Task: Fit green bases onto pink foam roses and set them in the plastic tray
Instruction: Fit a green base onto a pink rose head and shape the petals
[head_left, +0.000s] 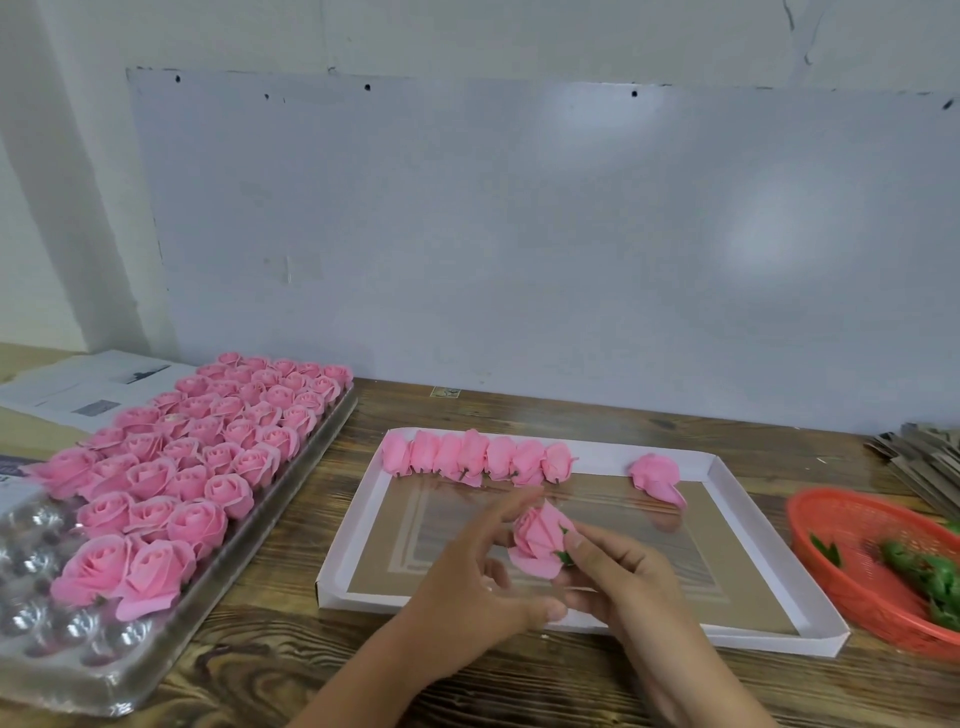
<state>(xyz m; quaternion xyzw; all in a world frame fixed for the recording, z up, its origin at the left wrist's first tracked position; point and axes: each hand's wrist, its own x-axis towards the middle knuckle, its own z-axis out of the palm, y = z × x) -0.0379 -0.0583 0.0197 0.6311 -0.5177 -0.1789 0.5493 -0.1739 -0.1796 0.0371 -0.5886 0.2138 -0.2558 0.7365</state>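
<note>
Rose (537, 540) held mid-air above white tray (769, 636), pinched by right hand (618, 577) at green base (565, 557) for seating; left hand (483, 577) loose-fingered, steadying petals; finished row (478, 458) along far rim; spare bases in red basket (831, 582) at right

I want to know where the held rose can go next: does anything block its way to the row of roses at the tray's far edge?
Nothing visible does. The rose hangs above the tray's bare floor, pinched by the right hand; the row lies just beyond it.
</note>
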